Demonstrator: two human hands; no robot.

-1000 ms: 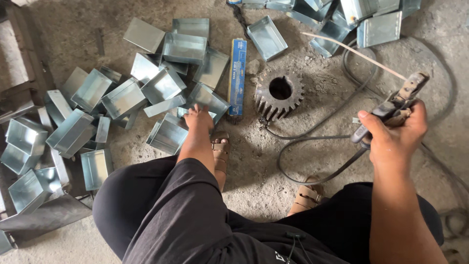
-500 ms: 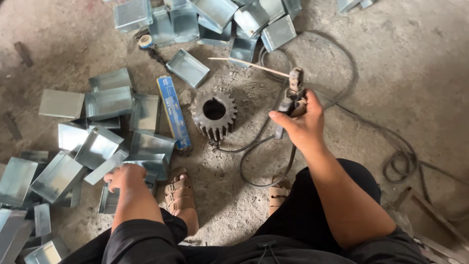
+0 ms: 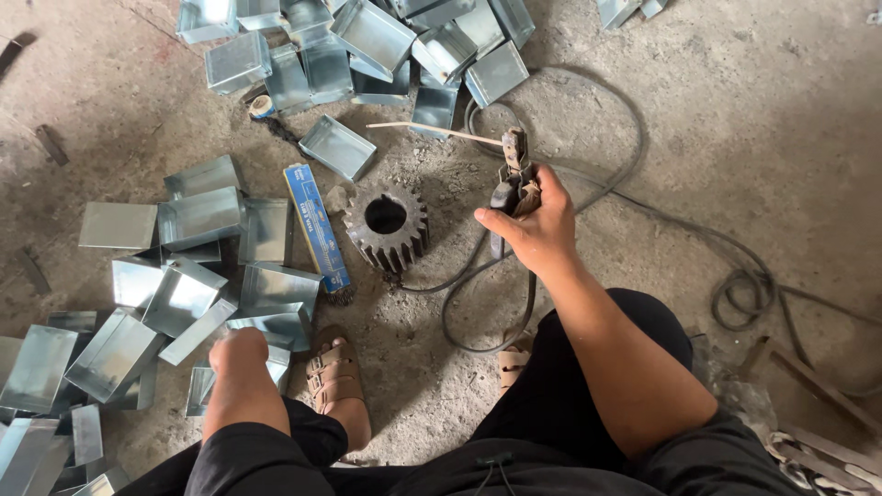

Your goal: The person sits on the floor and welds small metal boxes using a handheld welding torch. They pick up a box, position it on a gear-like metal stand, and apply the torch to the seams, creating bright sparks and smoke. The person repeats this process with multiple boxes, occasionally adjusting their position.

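A: What does the right hand (image 3: 537,225) do now?

B: It is clenched around the electrode holder (image 3: 511,188), with a thin welding rod (image 3: 432,133) that sticks out to the left. 1 second ago the same hand held it further to the right of the view; now it is just beside the steel gear (image 3: 387,225), which lies on the concrete floor (image 3: 735,138).

A: And the left hand (image 3: 237,347)?

B: It has come down to the folded metal boxes (image 3: 197,294) near the left knee. 1 second ago it was not in the view at all. I cannot tell if it grasps a box or only rests on it, because the fingers are hidden behind the forearm.

A: What else is there?

B: A blue flat pack (image 3: 317,228) lies between the gear and the boxes. The black cable (image 3: 643,211) runs from the holder away over the floor to the right. More boxes (image 3: 367,41) are piled at the far side.

A: So what does the change mean?

B: I judge that the person fetches 1 box with the left hand, while the right hand holds the rod ready near the gear.
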